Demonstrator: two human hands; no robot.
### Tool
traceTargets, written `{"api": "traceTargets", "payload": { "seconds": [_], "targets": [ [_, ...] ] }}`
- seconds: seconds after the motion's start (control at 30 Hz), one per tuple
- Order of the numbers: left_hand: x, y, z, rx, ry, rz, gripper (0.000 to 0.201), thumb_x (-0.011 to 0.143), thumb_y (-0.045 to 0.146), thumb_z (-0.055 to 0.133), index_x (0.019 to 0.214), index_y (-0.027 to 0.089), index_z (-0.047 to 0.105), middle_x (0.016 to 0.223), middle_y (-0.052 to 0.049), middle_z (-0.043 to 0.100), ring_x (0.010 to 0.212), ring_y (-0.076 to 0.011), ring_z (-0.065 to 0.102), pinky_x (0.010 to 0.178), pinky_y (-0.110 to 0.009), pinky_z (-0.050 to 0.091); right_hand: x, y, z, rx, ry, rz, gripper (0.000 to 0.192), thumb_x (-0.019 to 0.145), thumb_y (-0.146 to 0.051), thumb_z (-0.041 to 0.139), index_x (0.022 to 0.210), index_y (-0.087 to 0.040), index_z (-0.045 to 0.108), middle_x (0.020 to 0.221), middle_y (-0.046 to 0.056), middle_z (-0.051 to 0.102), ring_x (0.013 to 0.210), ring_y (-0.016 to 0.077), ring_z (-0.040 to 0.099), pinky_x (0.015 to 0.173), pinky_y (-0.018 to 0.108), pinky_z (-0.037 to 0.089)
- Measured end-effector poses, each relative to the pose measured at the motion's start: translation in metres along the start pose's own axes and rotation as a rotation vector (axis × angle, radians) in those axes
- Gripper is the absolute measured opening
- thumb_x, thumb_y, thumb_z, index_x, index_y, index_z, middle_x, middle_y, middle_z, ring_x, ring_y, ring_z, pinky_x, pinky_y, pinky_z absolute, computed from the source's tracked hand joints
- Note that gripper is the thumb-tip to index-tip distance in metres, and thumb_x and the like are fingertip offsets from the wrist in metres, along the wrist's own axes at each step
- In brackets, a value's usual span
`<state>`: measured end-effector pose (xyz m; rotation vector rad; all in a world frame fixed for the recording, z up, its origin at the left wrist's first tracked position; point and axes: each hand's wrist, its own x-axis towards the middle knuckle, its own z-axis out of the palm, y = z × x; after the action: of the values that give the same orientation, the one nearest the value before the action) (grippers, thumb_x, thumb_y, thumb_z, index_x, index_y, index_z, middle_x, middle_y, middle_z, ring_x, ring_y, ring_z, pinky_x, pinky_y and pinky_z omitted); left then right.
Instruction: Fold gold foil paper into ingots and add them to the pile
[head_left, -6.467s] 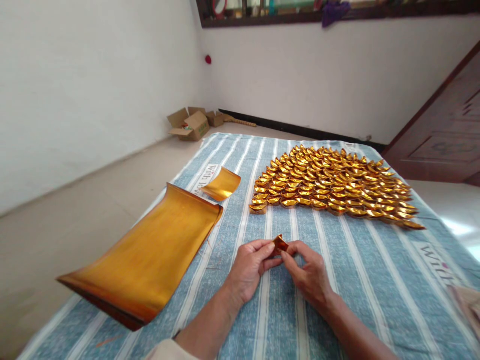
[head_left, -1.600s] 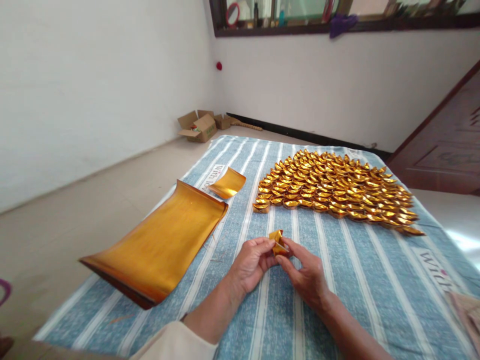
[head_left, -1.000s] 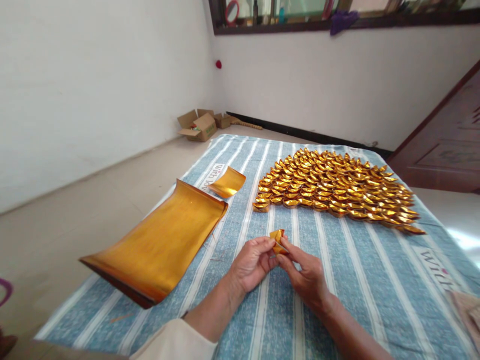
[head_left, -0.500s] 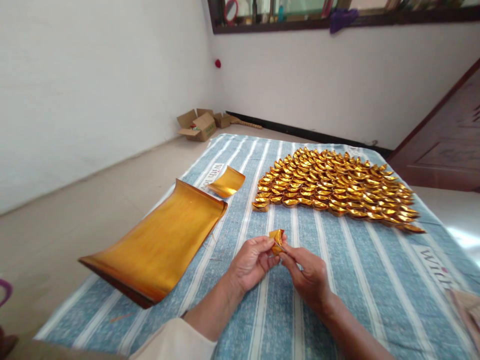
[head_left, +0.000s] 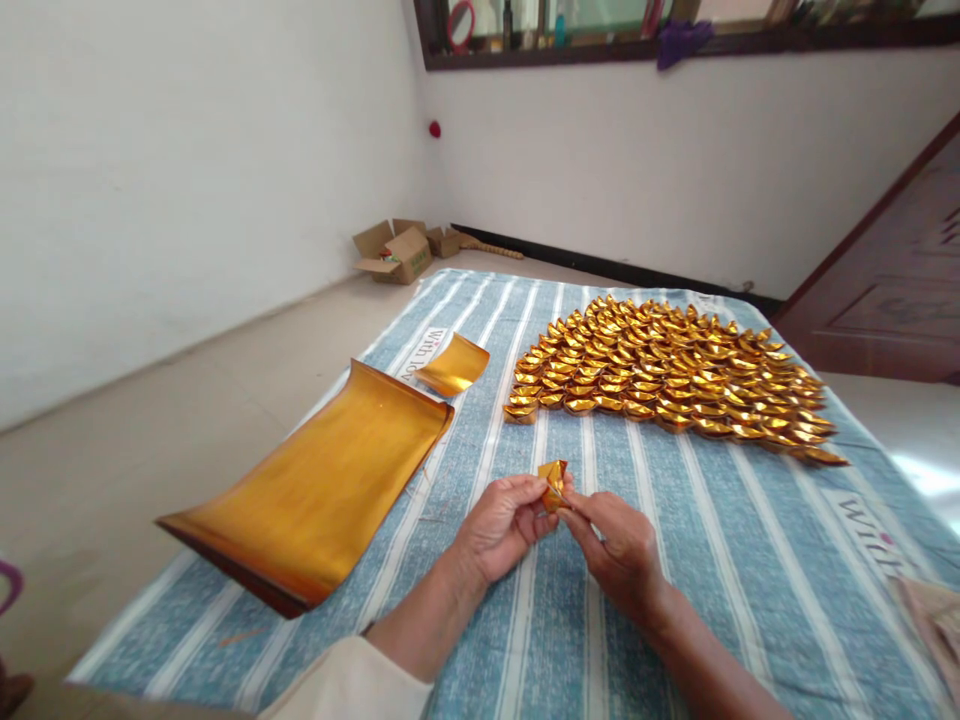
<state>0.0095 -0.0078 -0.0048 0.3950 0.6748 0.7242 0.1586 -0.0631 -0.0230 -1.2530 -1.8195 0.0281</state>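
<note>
Between my two hands is a small folded piece of gold foil paper [head_left: 553, 478], raised over the striped cloth. My left hand [head_left: 504, 525] pinches its left side, thumb on top and fingers curled beneath. My right hand [head_left: 616, 545] grips the lower right edge between thumb and index finger. Part of the paper is covered by my fingertips. Beyond them spreads a large group of folded gold paper ingots [head_left: 667, 375], set in close rows. To the left lies a stack of large gold foil sheets [head_left: 322, 480] with curled edges, and a smaller gold sheet [head_left: 454, 366] behind it.
A blue and white striped cloth [head_left: 480, 600] covers the table. Open cardboard boxes [head_left: 405, 255] stand on the floor by the far corner. A dark-framed window ledge [head_left: 600, 52] with a purple cloth [head_left: 684, 42] runs along the back wall; a reddish door [head_left: 885, 290] is at right.
My hands and the folded gold paper stay in almost the same place. The view has shifted very slightly; nothing has been let go or taken hold of.
</note>
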Motion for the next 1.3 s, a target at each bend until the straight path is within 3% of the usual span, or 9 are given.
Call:
{"api": "traceTargets", "payload": {
  "seconds": [0.2,0.33,0.67,0.93,1.07,1.3],
  "targets": [
    [-0.001,-0.001,0.000,0.006,-0.031,-0.019,0.015,0.081,0.008,0.061,0.091,0.002,0.070,0.091,-0.015,0.071,0.073,-0.0141,0.068,0.062,-0.019,0.054,0.004,-0.003,-0.004,0.033,-0.028,-0.008,0.031,0.094,-0.024,0.047,0.071,-0.020,0.067,0.064,0.002,0.067,0.054,0.0130,0.059,0.056,0.024,0.045],
    [0.000,-0.002,-0.002,0.007,-0.042,-0.024,0.012,0.081,0.008,0.061,0.087,0.003,0.071,0.092,-0.015,0.071,0.073,-0.0143,0.068,0.061,-0.019,0.054,0.007,-0.005,-0.006,0.021,-0.011,-0.037,0.036,0.095,-0.024,0.046,0.064,-0.020,0.063,0.058,0.001,0.063,0.051,0.0124,0.056,0.054,0.024,0.042],
    [-0.003,0.003,0.003,-0.008,0.024,-0.066,0.019,0.085,0.008,0.055,0.096,0.002,0.069,0.096,-0.015,0.071,0.078,-0.0171,0.068,0.060,-0.024,0.054,0.003,0.004,-0.007,0.046,-0.028,-0.040,0.021,0.095,-0.020,0.048,0.085,-0.018,0.067,0.066,0.001,0.067,0.055,0.0130,0.057,0.057,0.024,0.040],
    [-0.002,0.008,0.003,-0.105,0.113,-0.169,0.029,0.094,0.026,0.048,0.094,0.005,0.068,0.089,-0.012,0.072,0.072,-0.0177,0.068,0.055,-0.027,0.053,0.000,0.013,-0.010,-0.086,-0.064,-0.140,0.023,0.094,-0.013,0.047,0.101,-0.021,0.067,0.059,-0.001,0.060,0.051,0.0138,0.050,0.054,0.026,0.035],
    [-0.004,0.006,0.002,-0.114,0.089,-0.161,0.021,0.091,0.017,0.050,0.090,0.005,0.068,0.088,-0.012,0.072,0.076,-0.0189,0.067,0.060,-0.029,0.054,-0.001,0.017,-0.009,-0.090,-0.046,-0.120,0.023,0.093,-0.013,0.049,0.106,-0.020,0.066,0.057,-0.001,0.059,0.051,0.0138,0.050,0.054,0.026,0.037],
    [-0.006,0.000,0.003,-0.120,-0.044,-0.106,0.014,0.084,0.006,0.056,0.091,0.006,0.069,0.101,-0.014,0.070,0.095,-0.0231,0.065,0.076,-0.035,0.054,-0.001,0.014,-0.007,-0.033,0.047,-0.017,0.016,0.091,-0.013,0.051,0.096,-0.018,0.066,0.082,0.005,0.072,0.067,0.0154,0.065,0.061,0.026,0.047]
  ]
}}
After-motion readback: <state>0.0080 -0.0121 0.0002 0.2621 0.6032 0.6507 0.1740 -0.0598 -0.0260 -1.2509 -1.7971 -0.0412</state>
